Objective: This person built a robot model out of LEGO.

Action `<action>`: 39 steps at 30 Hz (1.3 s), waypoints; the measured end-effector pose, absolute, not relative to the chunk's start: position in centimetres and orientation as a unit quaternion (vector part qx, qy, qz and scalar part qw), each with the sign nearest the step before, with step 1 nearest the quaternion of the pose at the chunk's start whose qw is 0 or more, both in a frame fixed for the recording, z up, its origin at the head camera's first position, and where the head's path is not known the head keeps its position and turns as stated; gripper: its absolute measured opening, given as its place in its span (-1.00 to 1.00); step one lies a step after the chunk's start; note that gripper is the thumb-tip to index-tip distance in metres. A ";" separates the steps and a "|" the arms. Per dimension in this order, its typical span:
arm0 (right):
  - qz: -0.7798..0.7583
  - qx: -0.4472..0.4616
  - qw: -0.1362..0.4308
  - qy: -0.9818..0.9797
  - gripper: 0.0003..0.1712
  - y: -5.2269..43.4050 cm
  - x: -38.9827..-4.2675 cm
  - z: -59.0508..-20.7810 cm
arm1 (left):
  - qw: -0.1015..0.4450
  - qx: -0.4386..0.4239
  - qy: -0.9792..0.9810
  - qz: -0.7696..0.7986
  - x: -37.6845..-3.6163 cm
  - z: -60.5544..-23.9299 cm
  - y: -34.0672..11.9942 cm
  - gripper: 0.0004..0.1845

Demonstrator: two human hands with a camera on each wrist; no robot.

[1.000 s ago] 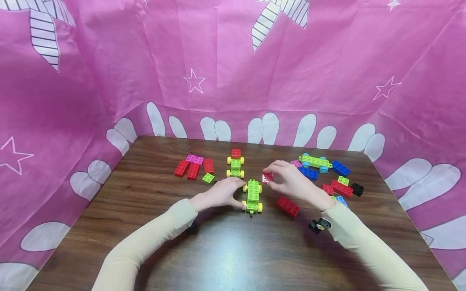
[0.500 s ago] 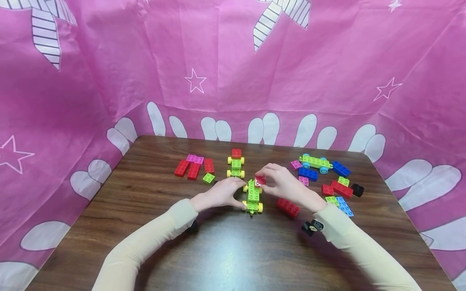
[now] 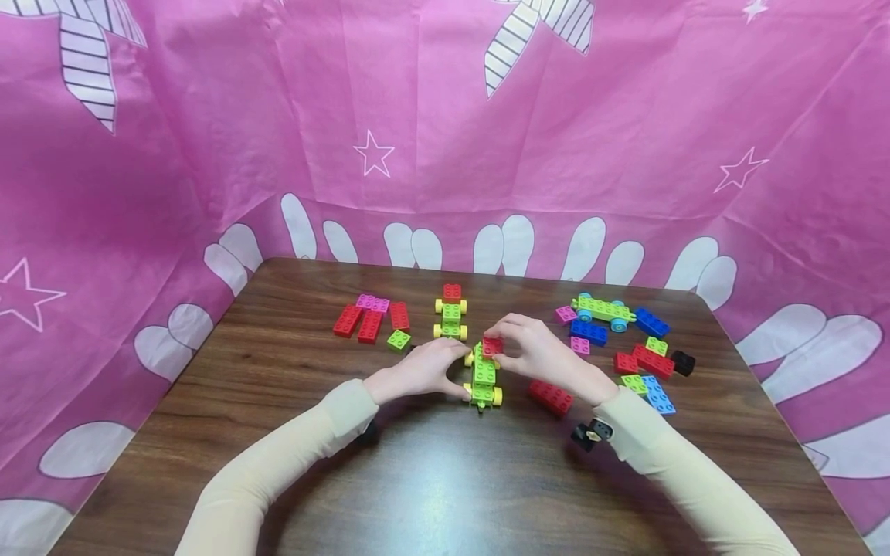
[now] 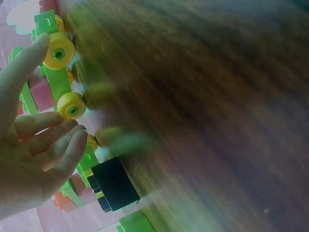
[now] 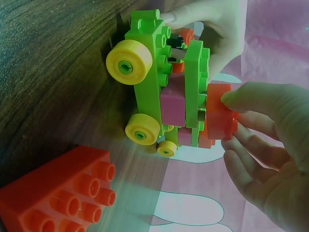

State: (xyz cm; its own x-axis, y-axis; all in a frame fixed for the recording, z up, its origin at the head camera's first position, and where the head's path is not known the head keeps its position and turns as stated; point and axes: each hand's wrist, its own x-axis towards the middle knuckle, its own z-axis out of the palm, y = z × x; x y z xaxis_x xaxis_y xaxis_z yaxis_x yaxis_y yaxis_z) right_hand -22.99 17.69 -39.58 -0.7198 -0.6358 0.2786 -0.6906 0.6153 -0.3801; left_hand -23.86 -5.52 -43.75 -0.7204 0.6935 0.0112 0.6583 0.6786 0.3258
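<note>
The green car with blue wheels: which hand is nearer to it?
Right. The right hand is left of the car with blue wheels and closer to the person; the left hand is farther left, beside a green car with yellow wheels.

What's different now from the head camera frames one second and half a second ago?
The right hand, pinching the small red brick, has moved left, carrying it from beside the near green car to the top of that car's far end. Nothing was let go. Unchanged: the left hand at the car's left wheels, the far green car and the larger red brick on the table.
</note>
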 end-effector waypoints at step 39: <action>0.248 0.357 0.041 -0.900 -0.64 17.2 -23.7 -39.7 | 0.066 0.366 0.914 0.165 -23.7 -43.4 -5.6 -0.16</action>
State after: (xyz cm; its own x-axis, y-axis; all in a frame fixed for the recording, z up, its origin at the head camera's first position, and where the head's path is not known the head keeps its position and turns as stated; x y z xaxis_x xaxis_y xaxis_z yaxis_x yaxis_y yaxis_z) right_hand -23.65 17.16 -39.74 -0.7424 -0.6215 0.2502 -0.6619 0.6225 -0.4175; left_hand -23.72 -5.60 -43.44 -0.7240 0.6898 -0.0002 0.6464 0.6784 0.3492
